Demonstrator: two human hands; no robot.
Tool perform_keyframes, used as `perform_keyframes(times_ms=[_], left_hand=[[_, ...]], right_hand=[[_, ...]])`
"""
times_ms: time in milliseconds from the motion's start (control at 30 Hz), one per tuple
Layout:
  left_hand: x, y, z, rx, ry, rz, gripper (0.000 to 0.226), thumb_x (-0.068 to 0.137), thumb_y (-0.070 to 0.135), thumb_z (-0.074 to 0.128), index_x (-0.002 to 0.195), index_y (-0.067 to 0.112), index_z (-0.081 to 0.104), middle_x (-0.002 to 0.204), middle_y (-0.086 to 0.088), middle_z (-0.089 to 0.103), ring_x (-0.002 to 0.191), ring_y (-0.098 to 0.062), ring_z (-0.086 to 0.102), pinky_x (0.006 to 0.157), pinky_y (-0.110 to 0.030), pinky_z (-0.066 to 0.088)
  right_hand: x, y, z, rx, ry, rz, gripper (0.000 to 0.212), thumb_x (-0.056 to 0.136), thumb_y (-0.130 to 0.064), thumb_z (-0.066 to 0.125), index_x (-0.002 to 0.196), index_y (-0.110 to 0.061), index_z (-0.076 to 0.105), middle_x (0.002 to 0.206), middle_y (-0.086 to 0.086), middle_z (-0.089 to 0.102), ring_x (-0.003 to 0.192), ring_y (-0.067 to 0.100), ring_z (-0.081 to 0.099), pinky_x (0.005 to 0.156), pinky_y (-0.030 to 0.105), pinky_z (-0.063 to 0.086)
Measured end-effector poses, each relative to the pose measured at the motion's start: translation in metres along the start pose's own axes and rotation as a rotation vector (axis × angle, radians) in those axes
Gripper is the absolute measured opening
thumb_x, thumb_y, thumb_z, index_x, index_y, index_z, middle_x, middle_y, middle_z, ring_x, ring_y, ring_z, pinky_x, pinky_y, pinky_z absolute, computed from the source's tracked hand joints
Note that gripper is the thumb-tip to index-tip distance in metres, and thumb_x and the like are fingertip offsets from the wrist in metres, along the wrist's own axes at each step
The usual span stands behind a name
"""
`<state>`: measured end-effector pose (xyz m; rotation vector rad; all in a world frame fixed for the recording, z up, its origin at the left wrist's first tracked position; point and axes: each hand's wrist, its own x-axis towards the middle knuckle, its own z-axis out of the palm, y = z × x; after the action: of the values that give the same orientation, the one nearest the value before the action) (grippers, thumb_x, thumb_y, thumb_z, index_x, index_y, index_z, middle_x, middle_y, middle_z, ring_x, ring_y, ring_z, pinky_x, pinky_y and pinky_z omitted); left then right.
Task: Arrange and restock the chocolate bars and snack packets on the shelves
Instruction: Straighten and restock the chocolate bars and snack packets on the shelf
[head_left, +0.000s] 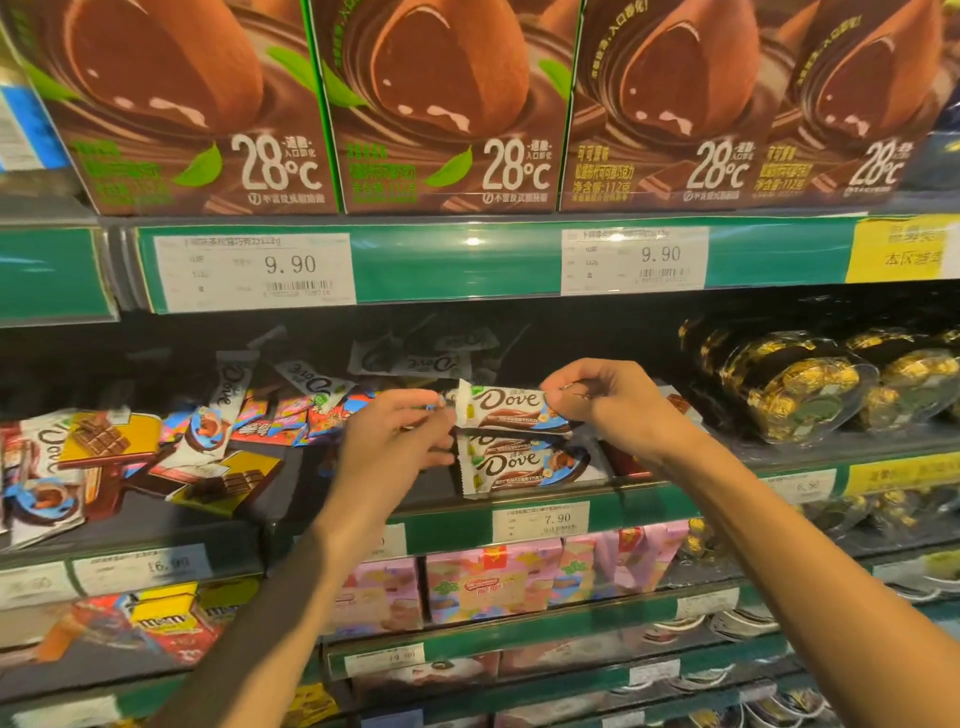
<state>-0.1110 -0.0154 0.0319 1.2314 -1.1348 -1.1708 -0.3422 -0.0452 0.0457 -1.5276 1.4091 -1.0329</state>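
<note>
Holding item: one white Dove bar (511, 409), pinched at both wrapper ends. Right hand (608, 402) grips the 3 o'clock end with curled fingers; left hand (400, 441) pinches the 9 o'clock end between thumb and fingertips. The bar sits level, above a short stack of matching Dove bars (524, 465) at the front of the middle shelf (457, 512).

Adjacent stock, 9 o'clock of the stack: loose heap of mixed packets (291, 415), Dove wrappers and yellow chocolate bars (223, 480) lying at odd angles. 3 o'clock: clear tubs of gold-foil chocolates (810, 387). 12 o'clock, upper shelf: brown truffle boxes (441, 104). 6 o'clock, lower shelf: pink boxes (493, 582).

Risk notes (judged):
- Stack lies close to the shelf lip; a bar set down off-centre could slide the pile forward and over the edge.
- Thin end-seam grip; wrapper may slip or crumple if pulled taut.
- Left forearm passes near the loose heap; a sideways sweep could knock packets off.
- Price tag (540, 522) at 6 o'clock may not match misplaced items.
</note>
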Motion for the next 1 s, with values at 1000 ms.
perform_keyframes(times_ms=[1000], left_hand=[[0.125, -0.003, -0.044, 1.339, -0.159, 0.100, 0.056, 0.092, 0.058, 0.051, 0.136, 0.023, 0.049, 0.131, -0.012, 0.057, 0.117, -0.032, 0.055, 0.098, -0.043, 0.047]], right_hand=[[0.015, 0.025, 0.021, -0.676, 0.128, -0.218, 0.025, 0.082, -0.048, 0.073, 0.105, -0.041, 0.065, 0.123, -0.007, 0.054, 0.120, 0.017, 0.038, 0.094, 0.034, 0.029]])
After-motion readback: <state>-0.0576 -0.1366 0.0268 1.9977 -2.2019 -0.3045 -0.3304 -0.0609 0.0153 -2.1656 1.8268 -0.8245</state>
